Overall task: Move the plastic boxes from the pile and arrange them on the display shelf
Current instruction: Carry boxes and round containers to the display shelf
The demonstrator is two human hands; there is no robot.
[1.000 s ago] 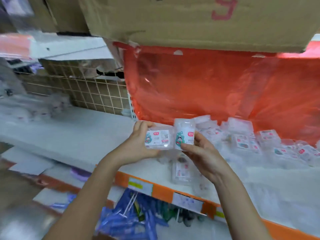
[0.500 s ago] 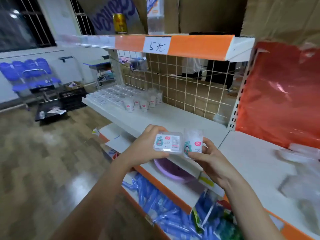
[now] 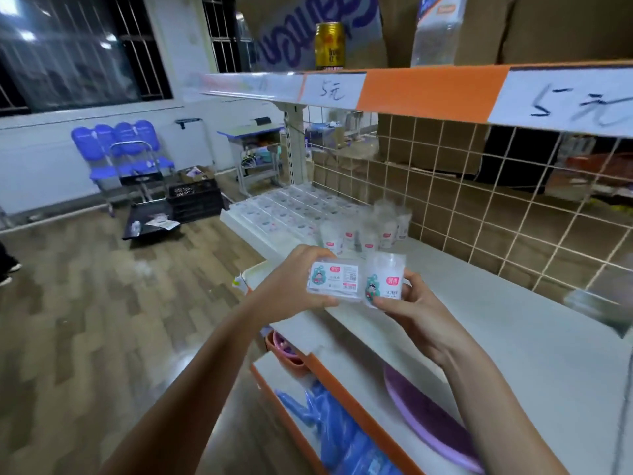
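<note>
Now your left hand (image 3: 291,286) grips a flat clear plastic box (image 3: 334,279) and your right hand (image 3: 407,306) holds an upright round one (image 3: 385,279), both above the white display shelf (image 3: 496,323).

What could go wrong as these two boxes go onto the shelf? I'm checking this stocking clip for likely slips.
1. The right hand pinches the upright box with fingertips only, so it might slip.
2. The upright boxes on the shelf stand close together; a nudge could topple several.
3. The left hand holds the flat box beyond the shelf edge; dropped, it would likely fall past it.
</note>
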